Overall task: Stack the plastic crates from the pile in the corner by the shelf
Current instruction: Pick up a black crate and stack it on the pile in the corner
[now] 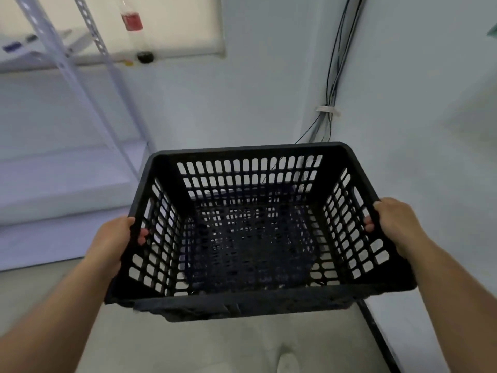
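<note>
Person's L hand (114, 238) & R hand (394, 224) grip opposite side rims of black crate (250, 238), held up near white shelf (61, 168), corner cables (332, 84) behind.

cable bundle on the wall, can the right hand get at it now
Probably not yet: the right hand grips the black crate's right wall, and the cable bundle runs beyond the crate's far rim. It would need to let go first.
</note>
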### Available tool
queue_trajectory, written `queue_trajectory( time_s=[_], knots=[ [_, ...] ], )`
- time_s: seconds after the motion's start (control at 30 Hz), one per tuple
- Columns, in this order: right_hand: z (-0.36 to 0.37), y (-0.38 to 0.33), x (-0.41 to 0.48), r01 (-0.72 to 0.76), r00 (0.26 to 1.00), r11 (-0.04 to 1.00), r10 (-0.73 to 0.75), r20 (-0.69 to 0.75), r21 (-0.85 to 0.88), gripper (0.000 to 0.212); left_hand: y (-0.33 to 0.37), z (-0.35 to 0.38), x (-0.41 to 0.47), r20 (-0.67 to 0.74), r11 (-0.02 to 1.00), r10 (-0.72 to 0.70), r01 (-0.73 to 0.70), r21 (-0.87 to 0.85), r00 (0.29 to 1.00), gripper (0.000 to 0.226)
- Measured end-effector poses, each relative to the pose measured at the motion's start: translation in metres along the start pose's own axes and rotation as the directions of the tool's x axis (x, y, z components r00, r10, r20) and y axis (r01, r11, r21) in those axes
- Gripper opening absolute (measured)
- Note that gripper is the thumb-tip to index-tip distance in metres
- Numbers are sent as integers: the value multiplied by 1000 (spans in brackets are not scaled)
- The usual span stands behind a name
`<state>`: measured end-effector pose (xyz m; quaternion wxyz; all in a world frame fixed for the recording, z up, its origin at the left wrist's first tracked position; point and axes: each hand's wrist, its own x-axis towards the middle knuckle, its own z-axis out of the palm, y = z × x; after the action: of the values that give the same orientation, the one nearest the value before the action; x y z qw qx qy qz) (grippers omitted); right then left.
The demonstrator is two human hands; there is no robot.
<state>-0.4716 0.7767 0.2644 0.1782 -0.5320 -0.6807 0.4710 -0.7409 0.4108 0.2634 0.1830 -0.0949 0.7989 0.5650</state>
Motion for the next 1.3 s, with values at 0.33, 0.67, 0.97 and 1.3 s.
queue_trajectory(
  time_s=[0.33,0.67,0.97,1.3],
  knots=[
    [41,-34,116,47,995,994,-38,95,-96,25,10,54,52,-124,995,-96,91,-40,988,29],
    [78,-38,159,15,994,992,0,112,-126,28,17,75,95,-119,987,-157,159,11,980,43],
    [99,-50,183,32,992,990,-15,122,-140,27,31,83,125,-128,984,-170,175,28,977,41],
    [93,-41,175,36,992,985,-15,123,-168,26,25,77,117,-109,979,-194,200,46,975,41]
  ],
)
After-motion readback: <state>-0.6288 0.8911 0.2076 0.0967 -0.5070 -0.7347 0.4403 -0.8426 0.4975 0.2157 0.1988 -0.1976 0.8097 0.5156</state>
